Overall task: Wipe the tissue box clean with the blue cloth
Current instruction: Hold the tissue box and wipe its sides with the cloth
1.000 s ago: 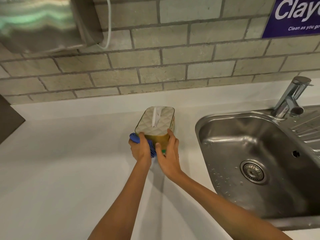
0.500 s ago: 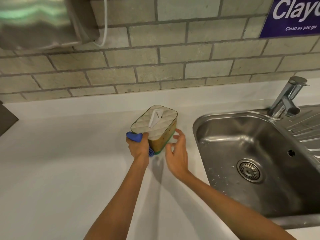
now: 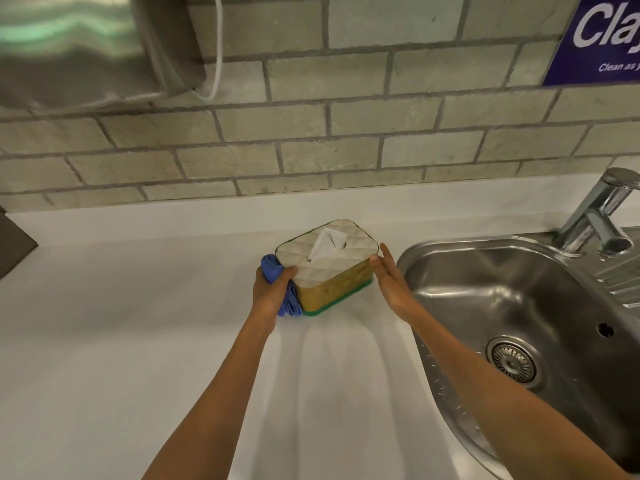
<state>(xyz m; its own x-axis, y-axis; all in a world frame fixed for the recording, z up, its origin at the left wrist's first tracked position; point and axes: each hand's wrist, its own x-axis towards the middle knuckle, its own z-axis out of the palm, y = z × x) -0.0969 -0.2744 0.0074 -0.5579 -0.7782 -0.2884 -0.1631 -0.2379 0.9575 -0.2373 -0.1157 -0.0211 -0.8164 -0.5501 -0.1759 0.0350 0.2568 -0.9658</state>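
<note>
The tissue box (image 3: 332, 292) has a quilted cream top, yellow sides and a green base, with a white tissue (image 3: 323, 247) sticking out of its slot. It stands on the white counter (image 3: 138, 341), turned at an angle. My left hand (image 3: 272, 291) grips the bunched blue cloth (image 3: 289, 299) and presses it against the box's left side, thumb on the top edge. My right hand (image 3: 391, 282) is flat, fingers together, with the fingertips touching the box's right corner.
A steel sink (image 3: 540, 327) with a drain (image 3: 512, 362) lies right of the box, and a tap (image 3: 595, 216) stands at its back. A brick wall rises behind the counter. A metal dispenser (image 3: 79, 46) hangs at upper left, a blue sign (image 3: 602, 36) at upper right.
The box has turned clockwise on the counter. My right hand let go of its near side and moved to the right corner. My left hand with the cloth stayed on the left side.
</note>
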